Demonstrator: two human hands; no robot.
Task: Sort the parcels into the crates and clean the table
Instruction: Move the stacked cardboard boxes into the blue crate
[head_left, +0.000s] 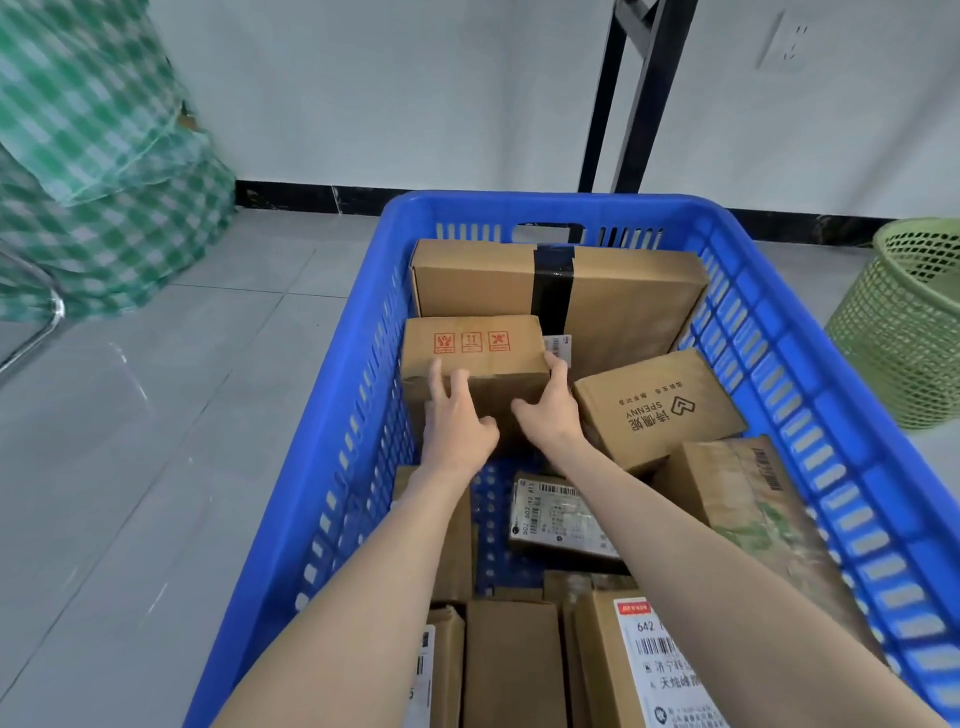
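Nearest us, upright parcels (511, 660) crowd the near end of the blue crate (571, 205). Just beyond them a flat labelled parcel (558, 519) lies on the crate floor. Farther in, our left hand (457, 423) lies with its fingers spread and straight against the near face of the red-symbol box (478, 358). Our right hand (550, 413) wraps its fingers round that box's right end, thumb splayed on the near face.

The box sits in the far-left part of the crate, close to the left wall. We judge the hold lopsided, since only the right hand truly grips. The box could pivot and drop onto the labelled parcel.

To its right the tilted SPENNY box (660, 410) looks loosely propped, and a nudge from our right wrist might tip it. Farthest, the big taped box (634, 301) leans toward the far wall. It could slide down if the box in front shifts.
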